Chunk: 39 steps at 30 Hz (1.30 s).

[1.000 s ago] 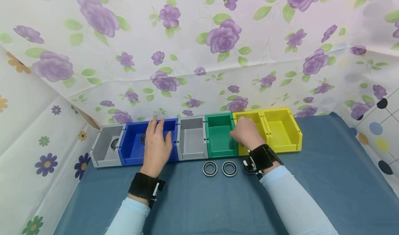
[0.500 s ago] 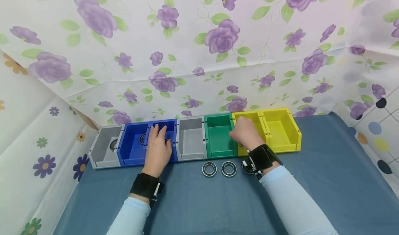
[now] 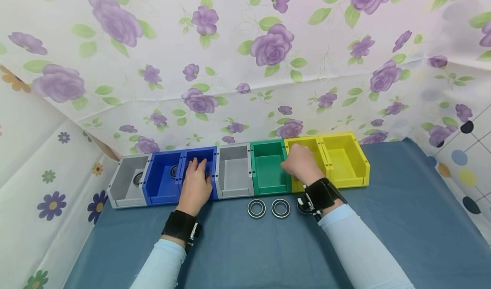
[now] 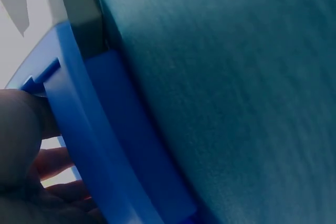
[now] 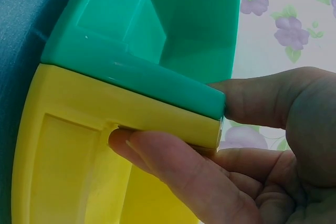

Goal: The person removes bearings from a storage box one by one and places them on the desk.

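Observation:
My left hand (image 3: 195,189) reaches down into the right-hand blue bin (image 3: 212,193), fingers spread and slightly bent. A bearing (image 3: 206,174) shows partly beside its thumb; the fingertips are hidden inside. In the left wrist view, thumb and fingers (image 4: 55,162) lie behind the blue wall. My right hand (image 3: 301,163) pinches the adjoining walls of the green bin (image 3: 271,191) and yellow bin (image 5: 63,156), thumb on the green side and fingers on the yellow. Ring bearings (image 3: 250,208) lie in a row on the table before these bins, one partly behind the right wrist.
The other blue bin (image 3: 159,198) holds a bearing (image 3: 171,171), and so does the far-left grey bin (image 3: 122,201). Another grey bin (image 3: 235,192) stands between blue and green. A second yellow bin (image 3: 349,181) ends the row. Floral sheeting (image 3: 230,67) rises behind.
My left hand has lowered from above the blue bins into the right-hand one, its fingers bending. The right hand keeps its grip on the bin walls.

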Each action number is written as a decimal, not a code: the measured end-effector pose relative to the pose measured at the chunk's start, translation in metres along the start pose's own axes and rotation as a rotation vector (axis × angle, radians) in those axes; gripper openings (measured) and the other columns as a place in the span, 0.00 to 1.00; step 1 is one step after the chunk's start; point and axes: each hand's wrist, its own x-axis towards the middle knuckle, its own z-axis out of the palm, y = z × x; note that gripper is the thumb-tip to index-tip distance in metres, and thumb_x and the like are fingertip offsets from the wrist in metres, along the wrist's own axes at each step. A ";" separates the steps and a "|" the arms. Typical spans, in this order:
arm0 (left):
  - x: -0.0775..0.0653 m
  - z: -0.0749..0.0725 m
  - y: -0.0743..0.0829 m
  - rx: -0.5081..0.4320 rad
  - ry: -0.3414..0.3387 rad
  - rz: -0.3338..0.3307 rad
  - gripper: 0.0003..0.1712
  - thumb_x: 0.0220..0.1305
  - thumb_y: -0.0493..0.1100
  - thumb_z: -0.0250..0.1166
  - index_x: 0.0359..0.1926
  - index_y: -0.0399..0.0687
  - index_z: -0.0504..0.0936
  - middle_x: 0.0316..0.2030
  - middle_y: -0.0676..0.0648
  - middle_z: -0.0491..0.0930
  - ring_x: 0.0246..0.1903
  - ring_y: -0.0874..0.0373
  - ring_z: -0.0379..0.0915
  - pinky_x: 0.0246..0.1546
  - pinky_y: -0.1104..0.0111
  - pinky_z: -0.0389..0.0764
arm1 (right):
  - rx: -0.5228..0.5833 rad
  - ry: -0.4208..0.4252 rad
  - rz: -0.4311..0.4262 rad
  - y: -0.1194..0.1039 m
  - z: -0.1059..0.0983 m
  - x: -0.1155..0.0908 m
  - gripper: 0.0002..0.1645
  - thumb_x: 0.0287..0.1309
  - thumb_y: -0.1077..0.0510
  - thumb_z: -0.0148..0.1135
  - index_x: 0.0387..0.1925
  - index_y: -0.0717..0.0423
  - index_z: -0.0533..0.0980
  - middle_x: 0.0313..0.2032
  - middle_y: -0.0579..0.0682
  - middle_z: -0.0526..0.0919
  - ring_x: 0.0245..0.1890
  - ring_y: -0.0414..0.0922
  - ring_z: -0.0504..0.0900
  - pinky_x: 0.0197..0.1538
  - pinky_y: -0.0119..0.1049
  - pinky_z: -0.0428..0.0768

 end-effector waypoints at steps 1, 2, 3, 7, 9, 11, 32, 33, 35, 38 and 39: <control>0.001 0.001 0.000 0.004 -0.010 -0.003 0.32 0.60 0.38 0.61 0.64 0.39 0.65 0.65 0.32 0.55 0.65 0.39 0.47 0.59 0.50 0.56 | 0.000 -0.001 0.003 0.000 0.000 0.000 0.07 0.49 0.59 0.58 0.25 0.60 0.73 0.24 0.56 0.77 0.15 0.47 0.77 0.17 0.33 0.73; 0.001 0.001 -0.001 0.005 -0.022 -0.007 0.32 0.60 0.38 0.61 0.65 0.39 0.64 0.65 0.32 0.55 0.65 0.39 0.47 0.59 0.50 0.56 | 0.001 -0.001 0.004 0.000 0.000 0.000 0.07 0.49 0.59 0.58 0.24 0.60 0.73 0.24 0.56 0.77 0.15 0.47 0.77 0.17 0.33 0.73; 0.002 0.002 -0.001 0.007 -0.034 -0.011 0.32 0.60 0.38 0.61 0.65 0.39 0.64 0.65 0.32 0.56 0.65 0.39 0.47 0.60 0.50 0.55 | 0.001 -0.001 0.005 0.000 0.000 0.000 0.07 0.49 0.59 0.58 0.24 0.60 0.73 0.24 0.56 0.77 0.15 0.47 0.77 0.17 0.33 0.73; 0.003 0.004 -0.003 0.016 -0.083 -0.032 0.32 0.60 0.38 0.60 0.65 0.40 0.64 0.65 0.33 0.56 0.65 0.39 0.47 0.60 0.51 0.54 | 0.004 0.000 0.006 0.000 0.000 0.000 0.07 0.49 0.59 0.58 0.24 0.60 0.73 0.23 0.56 0.77 0.14 0.47 0.77 0.17 0.33 0.73; 0.003 0.005 -0.004 0.020 -0.104 -0.037 0.31 0.61 0.38 0.60 0.65 0.40 0.64 0.65 0.33 0.56 0.65 0.39 0.48 0.60 0.51 0.54 | 0.005 0.004 0.005 0.000 0.000 0.000 0.07 0.48 0.59 0.58 0.24 0.60 0.73 0.23 0.56 0.77 0.14 0.46 0.76 0.17 0.33 0.74; 0.004 0.005 -0.005 0.028 -0.119 -0.037 0.31 0.61 0.38 0.60 0.65 0.40 0.64 0.64 0.33 0.57 0.64 0.40 0.49 0.60 0.52 0.55 | 0.006 0.005 0.003 0.000 0.000 0.000 0.07 0.48 0.59 0.58 0.24 0.60 0.73 0.23 0.56 0.77 0.13 0.46 0.76 0.17 0.33 0.73; 0.009 -0.009 0.003 0.047 -0.251 -0.056 0.22 0.55 0.29 0.60 0.53 0.34 0.74 0.49 0.35 0.75 0.48 0.46 0.72 0.49 0.53 0.71 | 0.009 0.006 0.001 0.000 0.000 0.001 0.07 0.48 0.59 0.58 0.26 0.61 0.73 0.24 0.56 0.77 0.14 0.46 0.76 0.16 0.33 0.73; 0.008 -0.009 0.004 0.049 -0.254 -0.059 0.22 0.55 0.29 0.60 0.54 0.34 0.74 0.49 0.35 0.75 0.48 0.46 0.72 0.49 0.53 0.71 | 0.011 0.006 0.000 0.000 0.000 0.001 0.07 0.48 0.59 0.58 0.26 0.61 0.73 0.24 0.56 0.77 0.14 0.46 0.76 0.16 0.33 0.73; 0.008 -0.009 0.004 0.058 -0.256 -0.056 0.23 0.56 0.30 0.60 0.54 0.34 0.74 0.50 0.35 0.74 0.50 0.45 0.70 0.51 0.53 0.69 | 0.015 0.006 0.000 0.000 0.001 0.001 0.07 0.49 0.59 0.58 0.26 0.61 0.73 0.24 0.56 0.77 0.14 0.46 0.76 0.16 0.33 0.73; 0.007 -0.009 0.003 0.082 -0.240 -0.033 0.23 0.55 0.31 0.61 0.54 0.34 0.74 0.49 0.35 0.74 0.50 0.43 0.69 0.52 0.52 0.68 | 0.020 0.003 0.003 0.001 0.001 0.001 0.07 0.49 0.59 0.59 0.27 0.61 0.73 0.25 0.56 0.77 0.15 0.47 0.77 0.17 0.33 0.73; 0.007 -0.008 0.003 0.091 -0.232 -0.024 0.23 0.54 0.31 0.62 0.53 0.35 0.75 0.48 0.35 0.75 0.49 0.42 0.69 0.52 0.51 0.68 | 0.020 0.001 0.005 0.001 0.001 0.001 0.07 0.49 0.59 0.58 0.27 0.61 0.73 0.24 0.56 0.77 0.16 0.48 0.77 0.17 0.33 0.73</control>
